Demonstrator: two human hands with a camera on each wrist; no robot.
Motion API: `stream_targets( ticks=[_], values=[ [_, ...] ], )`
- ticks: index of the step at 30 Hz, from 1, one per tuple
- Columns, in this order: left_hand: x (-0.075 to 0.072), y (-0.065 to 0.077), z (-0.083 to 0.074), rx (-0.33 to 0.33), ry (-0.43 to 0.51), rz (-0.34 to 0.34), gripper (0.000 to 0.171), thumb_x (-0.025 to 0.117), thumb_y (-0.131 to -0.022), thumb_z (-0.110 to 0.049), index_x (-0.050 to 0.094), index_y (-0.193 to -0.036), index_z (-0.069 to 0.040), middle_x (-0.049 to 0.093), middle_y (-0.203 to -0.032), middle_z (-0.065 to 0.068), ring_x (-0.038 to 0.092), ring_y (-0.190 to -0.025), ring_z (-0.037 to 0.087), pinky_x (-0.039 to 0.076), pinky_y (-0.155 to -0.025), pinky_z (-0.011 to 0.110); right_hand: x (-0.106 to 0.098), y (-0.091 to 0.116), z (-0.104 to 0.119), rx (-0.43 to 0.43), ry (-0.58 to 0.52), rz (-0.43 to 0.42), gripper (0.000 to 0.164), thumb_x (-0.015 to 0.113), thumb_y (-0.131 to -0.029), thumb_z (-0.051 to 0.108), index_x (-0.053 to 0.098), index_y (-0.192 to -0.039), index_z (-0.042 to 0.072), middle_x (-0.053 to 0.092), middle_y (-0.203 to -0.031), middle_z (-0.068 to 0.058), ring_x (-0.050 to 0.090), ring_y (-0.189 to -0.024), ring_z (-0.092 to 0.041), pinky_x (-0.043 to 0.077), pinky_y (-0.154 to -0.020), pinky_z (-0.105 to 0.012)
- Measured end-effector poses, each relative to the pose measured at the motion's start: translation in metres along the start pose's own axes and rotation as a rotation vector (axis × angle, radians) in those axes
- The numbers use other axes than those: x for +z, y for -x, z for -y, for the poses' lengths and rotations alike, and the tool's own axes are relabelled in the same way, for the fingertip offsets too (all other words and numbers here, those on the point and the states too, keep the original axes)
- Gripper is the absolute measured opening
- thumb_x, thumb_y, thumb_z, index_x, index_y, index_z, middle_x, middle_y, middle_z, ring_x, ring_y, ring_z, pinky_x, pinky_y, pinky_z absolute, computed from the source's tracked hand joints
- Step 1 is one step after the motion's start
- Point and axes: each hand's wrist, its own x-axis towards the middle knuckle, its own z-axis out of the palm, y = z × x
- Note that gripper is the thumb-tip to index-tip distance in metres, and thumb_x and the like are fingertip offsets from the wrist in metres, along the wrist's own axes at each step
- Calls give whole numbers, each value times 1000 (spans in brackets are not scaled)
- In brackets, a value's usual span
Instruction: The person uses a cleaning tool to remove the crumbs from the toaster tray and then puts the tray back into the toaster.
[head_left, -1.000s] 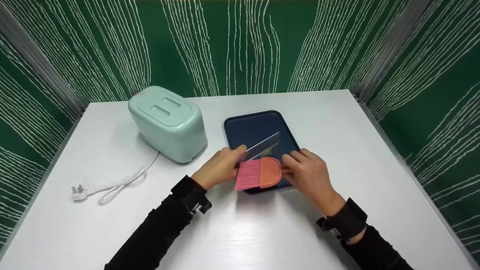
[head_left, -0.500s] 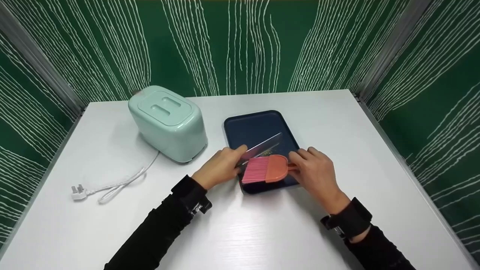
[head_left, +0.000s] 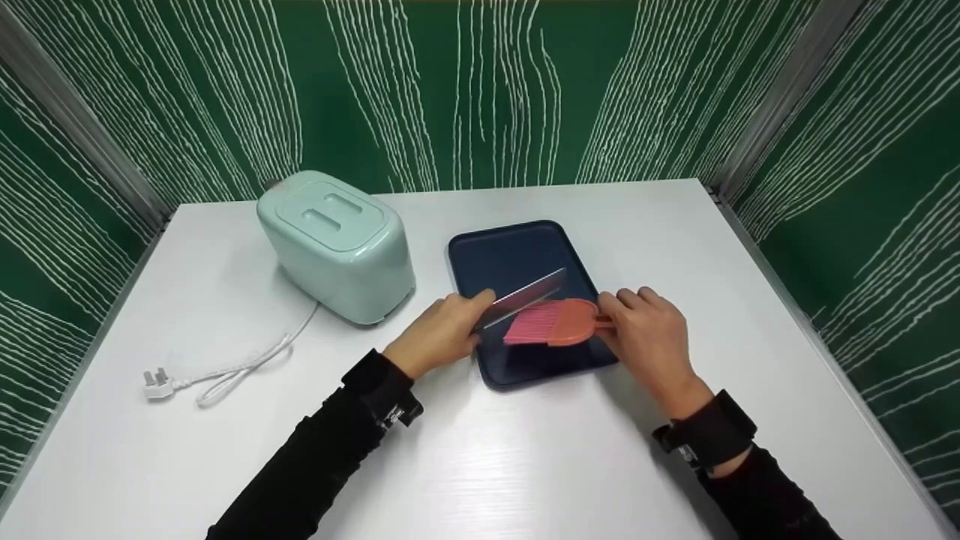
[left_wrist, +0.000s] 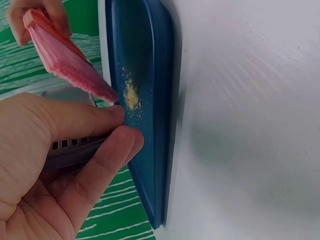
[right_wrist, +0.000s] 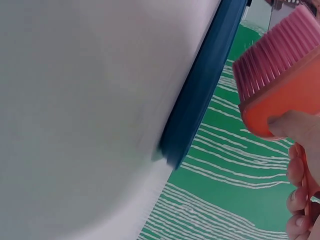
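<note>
My left hand (head_left: 439,334) pinches one end of a thin metal crumb tray (head_left: 529,292), held tilted above a dark blue tray (head_left: 502,259). In the left wrist view, the thumb and fingertips close on its slotted dark end. The right hand (head_left: 649,337) grips the handle of an orange brush (head_left: 574,322) with pink bristles (head_left: 531,324). Those bristles point left, close to the crumb tray's lower edge; whether they touch it I cannot tell. Yellowish crumbs (left_wrist: 131,96) lie on the blue tray.
A mint-green toaster (head_left: 337,247) stands left of the blue tray. Its white cord (head_left: 255,361) and plug (head_left: 157,385) lie on the white table (head_left: 480,465). Green walls (head_left: 420,90) with white lines enclose the table's back and sides.
The right hand and brush have moved right and slightly away from me, so the bristles have come off the left hand's side toward the crumb tray's middle. The left hand has stayed nearly still.
</note>
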Motion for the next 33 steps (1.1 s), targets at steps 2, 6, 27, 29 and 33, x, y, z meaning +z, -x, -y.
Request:
stream_targets(
  ticks=[2,6,27,29,33],
  values=[
    [0,0,0,-1,-1,2,35,76,-85,9,54,-111,-3,68,-80,16,70,-73,31,53,-62,43,0,0,-3,16,2,-7,38,96,-77,8,58,-81,9,61,-70,-9,50,-63,-29,46,-53,-37],
    [0,0,0,-18,-1,13,35,76,-86,8,54,-112,-2,67,-80,16,68,-71,31,52,-62,42,-2,0,-9,48,9,-17,40,96,-76,10,56,-80,9,60,-69,-9,49,-62,-30,45,-52,-38],
    [3,0,6,-84,49,-8,38,78,-85,6,54,-112,-4,69,-81,15,63,-70,26,52,-60,41,-10,-6,-12,203,31,-55,37,90,-86,18,55,-87,9,59,-72,-11,52,-65,-34,45,-50,-43],
    [3,1,5,-81,55,-10,38,79,-86,5,53,-112,-5,68,-81,15,64,-71,27,53,-60,42,-9,-6,-12,208,23,-59,37,91,-85,18,55,-87,8,59,-72,-12,52,-65,-34,45,-49,-44],
    [3,1,5,-80,53,-12,39,79,-87,4,53,-114,-5,68,-82,15,67,-72,29,55,-61,43,-8,-5,-13,217,18,-54,37,91,-84,16,55,-86,9,60,-72,-12,53,-65,-35,46,-49,-46]
  ],
)
